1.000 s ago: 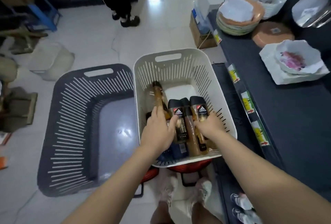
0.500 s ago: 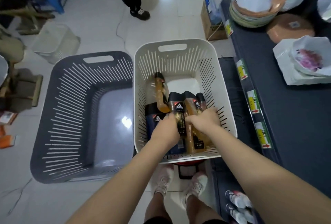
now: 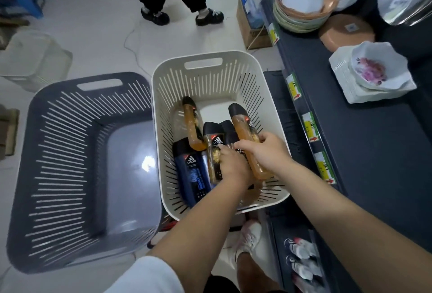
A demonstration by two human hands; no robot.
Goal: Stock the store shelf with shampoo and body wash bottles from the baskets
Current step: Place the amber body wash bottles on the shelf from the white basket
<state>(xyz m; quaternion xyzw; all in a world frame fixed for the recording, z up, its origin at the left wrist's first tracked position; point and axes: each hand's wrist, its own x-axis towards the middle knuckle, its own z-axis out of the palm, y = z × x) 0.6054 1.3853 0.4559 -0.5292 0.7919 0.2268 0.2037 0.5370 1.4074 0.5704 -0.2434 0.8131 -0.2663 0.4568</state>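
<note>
A white slatted basket (image 3: 203, 64) stands on the floor with several black-capped bottles in it. My right hand (image 3: 264, 150) grips an amber bottle (image 3: 243, 126) and holds it raised, cap pointing away from me. My left hand (image 3: 230, 164) is closed around another amber adidas bottle (image 3: 214, 150) that still lies among the rest. A dark blue adidas bottle (image 3: 194, 171) lies at the left, and one more amber bottle (image 3: 190, 124) leans against the basket's left wall. The dark shelf (image 3: 374, 152) runs along the right.
A grey slatted basket (image 3: 77, 152) with nothing in it sits left of the white one. On the shelf are stacked plates (image 3: 301, 9), an orange bowl (image 3: 346, 33) and a flowered dish (image 3: 371, 70). A person's feet (image 3: 182, 15) stand beyond. A cardboard box (image 3: 250, 26) sits by the shelf end.
My right hand has lifted its amber bottle up out of the pile. My left hand has slid right and closed on the neighbouring bottle. The camera moved closer.
</note>
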